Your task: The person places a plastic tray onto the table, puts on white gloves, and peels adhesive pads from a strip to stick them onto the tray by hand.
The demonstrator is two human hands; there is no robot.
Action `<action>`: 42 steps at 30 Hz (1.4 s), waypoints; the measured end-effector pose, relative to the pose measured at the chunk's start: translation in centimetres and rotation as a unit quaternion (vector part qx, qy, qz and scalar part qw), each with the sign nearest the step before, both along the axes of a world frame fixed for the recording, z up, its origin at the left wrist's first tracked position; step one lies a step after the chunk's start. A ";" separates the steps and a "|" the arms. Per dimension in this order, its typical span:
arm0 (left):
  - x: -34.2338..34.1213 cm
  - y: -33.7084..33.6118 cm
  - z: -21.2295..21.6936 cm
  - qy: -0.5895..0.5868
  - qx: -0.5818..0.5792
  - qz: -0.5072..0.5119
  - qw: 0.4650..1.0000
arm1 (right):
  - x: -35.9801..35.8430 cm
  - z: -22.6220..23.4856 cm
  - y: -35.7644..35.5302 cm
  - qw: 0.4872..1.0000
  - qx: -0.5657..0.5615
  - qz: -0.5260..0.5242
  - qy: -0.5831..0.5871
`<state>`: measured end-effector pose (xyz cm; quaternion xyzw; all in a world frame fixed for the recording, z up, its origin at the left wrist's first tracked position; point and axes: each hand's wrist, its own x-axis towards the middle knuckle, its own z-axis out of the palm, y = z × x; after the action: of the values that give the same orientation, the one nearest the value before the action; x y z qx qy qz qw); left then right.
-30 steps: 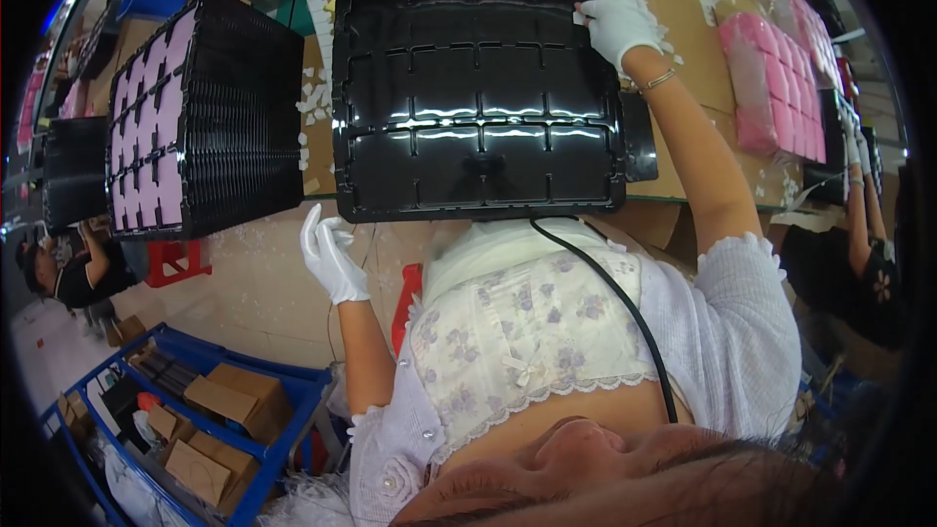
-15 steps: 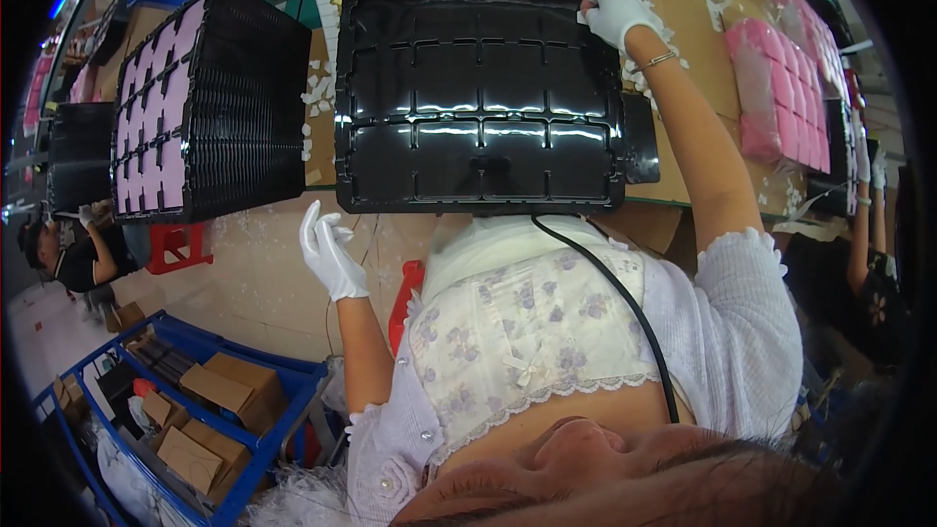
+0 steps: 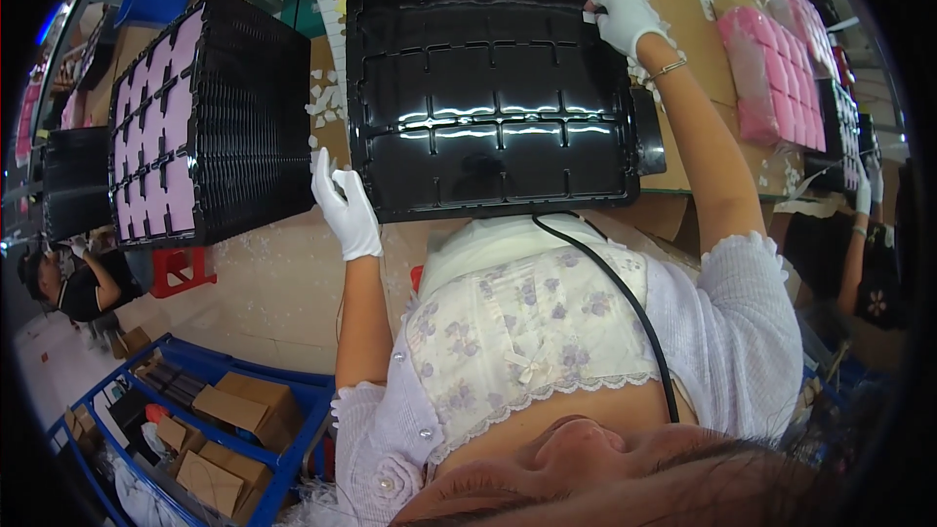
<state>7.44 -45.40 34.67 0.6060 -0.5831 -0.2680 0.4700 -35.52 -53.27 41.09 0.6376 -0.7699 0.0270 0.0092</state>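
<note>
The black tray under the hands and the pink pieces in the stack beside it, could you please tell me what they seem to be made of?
The black tray looks like thin moulded plastic with a glossy finish: light streaks reflect off it, and its compartments are pressed in with raised ribs. The pink pieces in the stacked trays look like matt foam or soft padding, since they show no shine, though this is uncertain. Both hands wear white gloves, apparently fabric.

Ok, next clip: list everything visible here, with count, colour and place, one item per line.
black moulded tray: one, glossy black, on the bench in front of the person
tray stack: one, black with pink pads, left of the tray
pink pads: several, pink, right side of the bench
white scraps: many, white, between stack and tray
black cable: one, from the tray's near edge down over the top
cardboard boxes: several, brown, blue cart lower left
left hand: white glove, at the tray's near left corner
right hand: white glove, on the tray's far right corner
</note>
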 end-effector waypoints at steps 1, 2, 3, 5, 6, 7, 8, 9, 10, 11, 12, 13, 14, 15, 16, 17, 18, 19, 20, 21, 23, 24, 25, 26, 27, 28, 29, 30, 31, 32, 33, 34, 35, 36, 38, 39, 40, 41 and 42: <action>0.0 0.0 0.0 0.029 0.021 -0.024 0.999 | 0.0 0.0 0.0 1.000 0.000 -0.002 0.001; -0.2 0.1 0.3 0.057 0.041 -0.047 0.996 | -0.1 0.1 -0.1 1.000 0.010 -0.005 -0.015; -0.5 0.1 1.0 0.075 0.070 -0.058 0.993 | -0.2 0.1 -0.3 0.999 0.020 -0.007 -0.031; -0.6 0.1 1.6 0.092 0.099 -0.062 0.989 | -0.2 -0.1 -0.4 1.000 0.021 -0.002 -0.022; -0.6 0.1 1.7 0.108 0.128 -0.066 0.984 | -0.3 -0.3 -0.5 1.000 0.023 0.004 -0.014; -0.7 0.1 1.5 0.116 0.114 -0.061 0.985 | -0.6 -0.5 -0.7 1.000 0.023 0.004 -0.013; -0.6 0.1 1.3 0.116 0.114 -0.061 0.985 | -1.0 -0.9 -0.9 1.000 0.017 0.008 -0.012; -0.5 0.1 1.1 0.118 0.109 -0.063 0.985 | -1.2 -1.1 -1.0 1.000 0.012 0.012 -0.010; -0.4 0.0 1.0 0.119 0.103 -0.066 0.985 | -1.2 -1.4 -1.0 1.000 0.012 0.013 -0.010; -0.4 0.0 1.0 0.119 0.104 -0.066 0.985 | -1.3 -1.6 -1.0 0.999 -0.023 0.000 -0.025; -0.4 0.0 0.9 0.117 0.105 -0.065 0.985 | -1.3 -1.7 -1.0 0.997 -0.058 -0.013 -0.041; -0.4 -0.1 0.9 0.114 0.107 -0.064 0.986 | -1.3 -1.6 -1.0 0.997 -0.058 -0.013 -0.040; -0.3 -0.1 0.9 0.114 0.107 -0.063 0.986 | -1.2 -1.6 -0.9 0.998 -0.062 -0.006 -0.028; -0.3 -0.1 0.9 0.116 0.104 -0.063 0.986 | -1.1 -1.5 -0.9 0.998 -0.066 0.001 -0.016; -0.3 -0.1 0.9 0.118 0.100 -0.064 0.986 | -1.0 -1.5 -0.9 0.998 -0.066 0.002 -0.016; -0.3 -0.1 1.0 0.118 0.101 -0.064 0.986 | -1.0 -1.4 -0.9 0.998 -0.066 0.013 -0.015; -0.4 -0.1 1.1 0.119 0.106 -0.063 0.985 | -1.0 -1.4 -1.0 0.997 -0.067 0.025 -0.014; -0.4 -0.1 1.1 0.119 0.110 -0.063 0.985 | -1.0 -1.4 -1.0 0.997 -0.066 0.025 -0.014; -0.3 -0.1 1.2 0.119 0.110 -0.062 0.985 | -1.0 -1.4 -1.0 0.997 -0.076 0.026 -0.006; -0.3 -0.1 1.2 0.113 0.108 -0.065 0.986 | -1.0 -1.4 -1.0 0.996 -0.086 0.027 0.002; -0.3 -0.1 1.3 0.108 0.105 -0.068 0.986 | -0.8 -1.0 -0.9 0.995 -0.097 0.037 0.015; -0.3 0.0 1.4 0.121 0.114 -0.065 0.984 | -0.7 -0.9 -0.9 0.993 -0.107 0.048 0.027; -0.4 0.0 1.4 0.133 0.123 -0.061 0.982 | -0.8 -1.0 -1.0 0.993 -0.107 0.048 0.027; -0.4 0.0 1.4 0.133 0.123 -0.062 0.982 | -0.9 -1.2 -1.0 0.991 -0.120 0.047 0.028; -0.4 0.0 1.3 0.126 0.115 -0.064 0.983 | -0.9 -1.4 -1.0 0.990 -0.133 0.045 0.030; -0.4 -0.1 1.3 0.119 0.107 -0.066 0.985 | -0.9 -1.5 -1.0 0.990 -0.133 0.044 0.030; -0.4 -0.1 1.2 0.119 0.107 -0.067 0.985 | -0.8 -1.6 -1.1 0.990 -0.135 0.025 0.022; -0.3 -0.1 1.0 0.117 0.104 -0.069 0.985 | -0.6 -1.7 -1.1 0.990 -0.138 0.005 0.014; -0.3 -0.2 1.0 0.115 0.101 -0.071 0.986 | -0.3 -1.4 -1.2 0.990 -0.138 0.003 0.014; -0.3 -0.1 1.0 0.115 0.101 -0.072 0.986 | 0.1 -1.1 -1.3 0.993 -0.116 -0.012 0.018; -0.3 -0.1 1.0 0.115 0.102 -0.072 0.986 | 0.5 -0.9 -1.4 0.995 -0.094 -0.028 0.021; -0.3 -0.1 1.0 0.115 0.103 -0.072 0.985 | 0.8 -0.9 -1.3 0.995 -0.094 -0.029 0.021; -0.3 0.0 1.1 0.116 0.102 -0.072 0.985 | 1.1 -0.7 -1.3 0.993 -0.108 -0.017 0.040; -0.3 0.0 1.1 0.125 0.106 -0.069 0.984 | 1.2 -0.6 -1.1 0.991 -0.122 -0.004 0.059; -0.3 0.1 1.1 0.134 0.108 -0.064 0.983 | 1.2 -0.4 -0.9 0.990 -0.122 0.017 0.066; -0.3 0.1 1.0 0.121 0.105 -0.065 0.985 | 1.2 -0.3 -0.8 0.989 -0.121 0.037 0.072; -0.3 0.0 1.0 0.107 0.102 -0.065 0.987 | 0.8 -0.5 -0.5 0.989 -0.123 0.039 0.073; -0.3 0.0 1.0 0.108 0.101 -0.063 0.987 | 0.4 -0.8 0.0 0.987 -0.141 0.055 0.058; -0.4 -0.1 1.0 0.106 0.102 -0.067 0.987 | 0.1 -0.9 0.5 0.984 -0.159 0.070 0.044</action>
<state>7.08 -45.49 35.68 0.5784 -0.5388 -0.4200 0.4459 -35.41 -52.80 40.19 0.6811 -0.7079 0.1215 0.1422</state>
